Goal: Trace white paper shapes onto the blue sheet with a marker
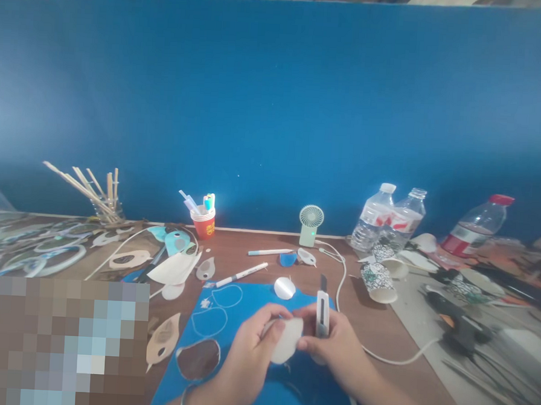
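My left hand point(256, 347) is closed on a pale rounded cut-out piece point(289, 342), thumb on its face. A white utility knife point(322, 314) stands upright in my right hand point(335, 345), its dark blade pointing up. The right thumb and fingertips come close to the piece's right edge; whether they touch it I cannot tell. Under both hands lies a blue sheet point(226, 357) with white leaf-like outlines and a cut hole showing brown table. Beyond the hands, a small white rounded piece point(285, 287) rests on the sheet's far edge.
Pens point(242, 275), a small fan point(311, 224) with a white cable and a red paper cup point(203, 222) stand or lie behind the sheet. Bird-shaped cut-outs point(163, 340) are at left. Plastic bottles point(374, 217), patterned paper cups point(377, 283) and a black glue gun point(454, 324) crowd the right.
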A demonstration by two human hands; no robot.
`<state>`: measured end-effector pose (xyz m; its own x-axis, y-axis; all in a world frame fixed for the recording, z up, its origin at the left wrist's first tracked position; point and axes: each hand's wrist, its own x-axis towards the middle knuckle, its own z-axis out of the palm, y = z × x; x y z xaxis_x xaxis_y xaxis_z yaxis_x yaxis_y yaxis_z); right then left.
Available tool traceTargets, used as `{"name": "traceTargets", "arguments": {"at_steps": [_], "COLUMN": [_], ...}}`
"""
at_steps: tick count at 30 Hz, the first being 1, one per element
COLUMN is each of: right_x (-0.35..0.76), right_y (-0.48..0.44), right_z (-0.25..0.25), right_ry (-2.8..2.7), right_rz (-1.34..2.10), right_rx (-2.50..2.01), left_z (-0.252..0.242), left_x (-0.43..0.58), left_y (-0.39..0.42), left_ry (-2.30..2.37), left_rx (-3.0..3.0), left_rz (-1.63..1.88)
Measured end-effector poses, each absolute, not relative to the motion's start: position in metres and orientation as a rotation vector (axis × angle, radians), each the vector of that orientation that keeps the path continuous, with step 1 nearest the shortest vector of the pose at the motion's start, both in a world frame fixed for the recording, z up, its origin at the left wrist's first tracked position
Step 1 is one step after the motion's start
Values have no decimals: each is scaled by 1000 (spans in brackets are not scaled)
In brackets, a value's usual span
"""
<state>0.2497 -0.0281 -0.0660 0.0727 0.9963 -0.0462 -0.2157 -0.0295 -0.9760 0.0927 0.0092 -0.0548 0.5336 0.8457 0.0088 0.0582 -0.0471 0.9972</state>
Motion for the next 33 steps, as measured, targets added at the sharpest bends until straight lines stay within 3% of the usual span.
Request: {"name": "traceTargets", "arguments": {"at_steps": [23,33], "right_x": [256,269], "right_y": [-25,-31], "right_z": [-74,-71], "right_ry": [-1105,-1532], "right_rz": [1199,631], "right_rx": [-1037,-1322], "left_z": [-50,-57], "left_x": [89,92], "left_y": [10,14], "left_ry": [808,776], "left_rx": [1716,1445], "left_rz": [791,921]}}
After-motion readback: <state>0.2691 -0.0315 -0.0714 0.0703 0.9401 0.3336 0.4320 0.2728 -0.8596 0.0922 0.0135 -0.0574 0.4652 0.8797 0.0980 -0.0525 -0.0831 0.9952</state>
